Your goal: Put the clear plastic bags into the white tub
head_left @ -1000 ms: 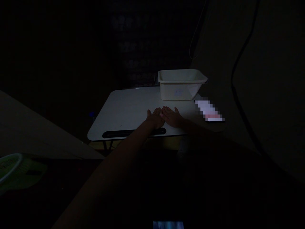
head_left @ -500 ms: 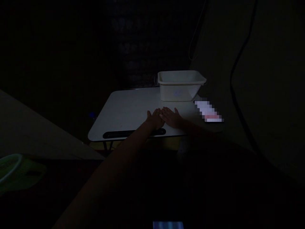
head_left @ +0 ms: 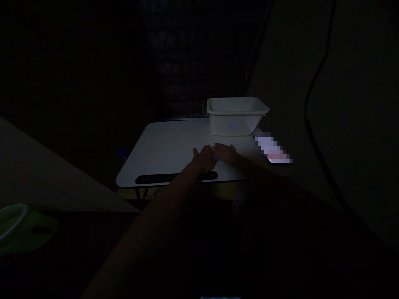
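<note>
My left hand [head_left: 205, 158] is stretched out over the white table [head_left: 165, 145], near its front edge, with the thumb apart from the fingers. Beside it on the right, my right hand [head_left: 227, 154] reaches out with its fingers extended, its fingertips meeting the left hand's fingers. No object shows in either hand. Behind the hands stands a white plastic basin [head_left: 232, 124] at the table's back right. To the right of my right hand lies a phone-like device [head_left: 272, 149] with a lit, pixelated screen.
A black slot [head_left: 158, 178] runs along the table's front edge. At the lower left is a green basket [head_left: 37, 236]. A dark cable [head_left: 314, 145] hangs at the right. The room is very dark.
The view has shifted, so the table and basin sit slightly lower. My right hand has tilted a little, its fingers now seen more edge-on. The left hand keeps its pose.
</note>
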A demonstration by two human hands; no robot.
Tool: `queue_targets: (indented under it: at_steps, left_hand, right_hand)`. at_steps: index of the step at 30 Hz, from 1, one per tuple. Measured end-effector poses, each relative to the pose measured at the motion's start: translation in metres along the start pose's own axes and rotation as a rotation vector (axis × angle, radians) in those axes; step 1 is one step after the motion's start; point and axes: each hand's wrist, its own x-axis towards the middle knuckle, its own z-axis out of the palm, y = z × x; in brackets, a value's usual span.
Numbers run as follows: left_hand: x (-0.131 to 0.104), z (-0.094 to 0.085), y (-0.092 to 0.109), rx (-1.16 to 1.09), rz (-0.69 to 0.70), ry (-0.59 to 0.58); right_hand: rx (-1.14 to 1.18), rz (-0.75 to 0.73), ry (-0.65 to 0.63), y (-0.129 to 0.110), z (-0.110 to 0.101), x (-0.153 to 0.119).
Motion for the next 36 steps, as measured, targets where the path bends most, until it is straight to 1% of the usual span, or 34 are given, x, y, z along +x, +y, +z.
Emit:
queue_targets:
  at_steps: [4, 7, 9, 14, 18, 20, 23, 25, 26, 29, 31, 34, 36]
  left_hand:
    - [-0.002, -0.004, 0.001, -0.026, 0.011, -0.013]
    - [-0.003, -0.007, -0.001, -0.064, 0.011, -0.018]
    - [-0.002, -0.007, -0.004, -0.098, 0.001, 0.008]
    - [0.005, -0.004, -0.016, -0.21, -0.008, 0.156]
    - [0.011, -0.005, -0.021, -0.274, -0.101, 0.223]
    - [0.014, -0.006, -0.023, -0.371, -0.15, 0.25]
    - [0.017, -0.009, -0.024, -0.611, -0.174, 0.316]
    - [0.017, -0.01, -0.024, -0.845, -0.192, 0.352]
    - [0.017, -0.011, -0.023, -0.98, -0.203, 0.349]
    - [0.015, -0.013, -0.022, -1.342, -0.225, 0.279]
    - [0.015, -0.015, -0.021, -1.469, -0.224, 0.274]
    - [0.016, -0.018, -0.021, -1.566, -0.208, 0.359]
    - [0.016, -0.021, -0.022, -1.578, -0.19, 0.413]
  right_hand:
    - [0.04, 0.15, 0.063, 0.008, -0.007, 0.009]
    - [-0.008, 0.206, 0.074, 0.01, -0.008, 0.012]
    - [-0.04, 0.199, 0.055, 0.009, -0.008, 0.012]
    - [-0.089, 0.131, 0.031, 0.009, -0.011, 0.009]
    - [-0.079, 0.109, 0.034, 0.011, -0.012, 0.006]
    - [-0.09, 0.097, 0.034, 0.011, -0.012, 0.005]
    - [-0.068, 0.075, 0.055, 0.011, -0.015, 0.004]
    - [0.001, 0.062, 0.081, 0.011, -0.02, 0.005]
    - [0.051, 0.062, 0.098, 0.012, -0.023, 0.006]
    - [0.271, 0.102, 0.123, 0.014, -0.032, 0.009]
    - [0.496, 0.144, 0.097, 0.017, -0.038, 0.01]
    - [0.836, 0.156, 0.056, 0.024, -0.044, 0.009]
    - [0.965, 0.119, 0.052, 0.028, -0.048, 0.006]
